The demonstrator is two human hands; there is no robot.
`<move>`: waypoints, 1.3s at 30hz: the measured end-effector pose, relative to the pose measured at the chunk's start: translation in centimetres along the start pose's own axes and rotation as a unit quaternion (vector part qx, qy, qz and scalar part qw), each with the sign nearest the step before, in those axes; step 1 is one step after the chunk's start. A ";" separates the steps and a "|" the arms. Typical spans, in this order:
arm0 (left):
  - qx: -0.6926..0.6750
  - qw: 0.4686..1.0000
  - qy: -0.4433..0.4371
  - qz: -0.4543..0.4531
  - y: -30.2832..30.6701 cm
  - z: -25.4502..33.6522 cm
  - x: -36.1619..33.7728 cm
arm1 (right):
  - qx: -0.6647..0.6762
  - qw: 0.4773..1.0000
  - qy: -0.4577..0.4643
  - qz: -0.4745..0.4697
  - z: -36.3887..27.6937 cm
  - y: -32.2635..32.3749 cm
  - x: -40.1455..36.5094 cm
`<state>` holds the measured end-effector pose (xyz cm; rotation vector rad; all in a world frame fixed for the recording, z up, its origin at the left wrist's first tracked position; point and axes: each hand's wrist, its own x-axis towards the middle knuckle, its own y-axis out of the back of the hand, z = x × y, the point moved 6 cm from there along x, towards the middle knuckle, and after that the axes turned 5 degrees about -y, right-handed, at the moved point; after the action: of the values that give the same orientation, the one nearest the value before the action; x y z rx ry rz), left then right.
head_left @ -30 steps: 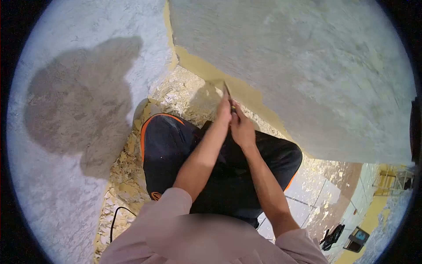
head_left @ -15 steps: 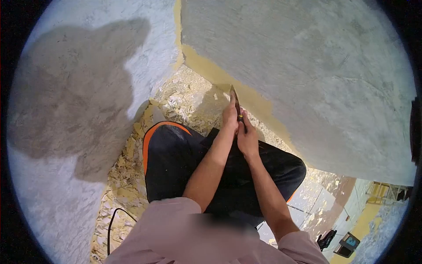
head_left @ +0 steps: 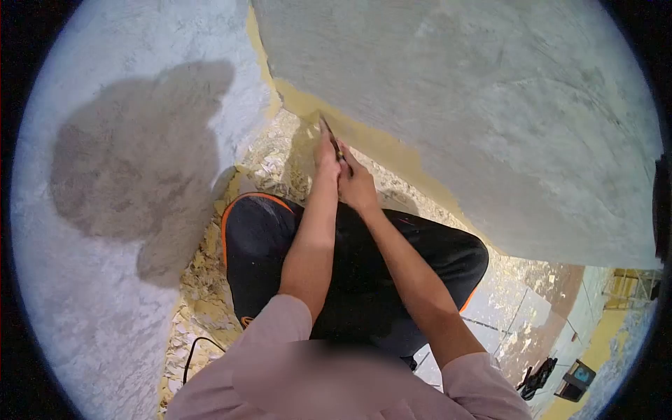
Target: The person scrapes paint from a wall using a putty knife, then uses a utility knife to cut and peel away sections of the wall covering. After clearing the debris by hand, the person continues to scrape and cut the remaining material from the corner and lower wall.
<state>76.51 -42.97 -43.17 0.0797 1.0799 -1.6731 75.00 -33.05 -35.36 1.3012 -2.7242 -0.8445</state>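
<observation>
A scraper (head_left: 326,126) with a thin metal blade and a dark handle points up and to the left, its tip at the yellow strip (head_left: 381,143) along the foot of the grey wall (head_left: 455,105). My right hand (head_left: 358,185) is closed round the handle. My left hand (head_left: 326,157) lies against the blade's left side, close to the right hand, and grips it there; some of its fingers are hidden. Both hands are low, in front of my knees, near the corner where the two walls meet.
Pale yellow flakes (head_left: 203,294) cover the floor between my legs and the walls. A second wall (head_left: 140,294) stands on the left with a shadow on it. A black cable (head_left: 189,357) lies at lower left; a lamp-like device (head_left: 577,380) is at lower right.
Both hands and the scraper have moved left and up along the yellow strip, nearer the wall corner. The head view has shifted slightly. The grip looks the same.
</observation>
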 end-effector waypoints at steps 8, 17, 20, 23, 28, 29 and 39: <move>-0.013 0.997 0.061 0.042 -0.8 -2.1 -3.4 | 0.056 0.996 0.002 0.070 1.2 2.2 -2.7; -0.004 0.996 0.080 0.027 -0.7 -2.2 -5.0 | 0.007 0.995 0.074 0.060 0.6 1.7 -4.0; 0.027 0.995 0.088 0.050 -0.8 -1.8 -4.5 | 0.046 0.993 0.050 0.097 1.5 1.5 -3.7; -0.019 0.996 0.073 0.048 0.3 -1.2 -1.6 | 0.017 0.997 -0.070 -0.008 -1.1 2.0 -2.0; 0.030 0.997 0.047 0.048 0.6 0.9 -1.6 | -0.011 0.999 0.018 0.031 -3.0 0.6 -2.4; 0.025 0.998 0.046 0.047 -0.4 0.5 -3.5 | -0.003 0.999 0.015 0.050 -2.8 1.6 -3.6; 0.007 0.997 0.062 0.054 -1.2 -0.6 -2.8 | 0.027 0.997 0.004 0.074 -0.7 3.2 -3.3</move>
<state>76.40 -40.55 -41.23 0.2500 1.1361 -1.5946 75.03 -29.33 -32.56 1.0920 -2.8134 -0.7569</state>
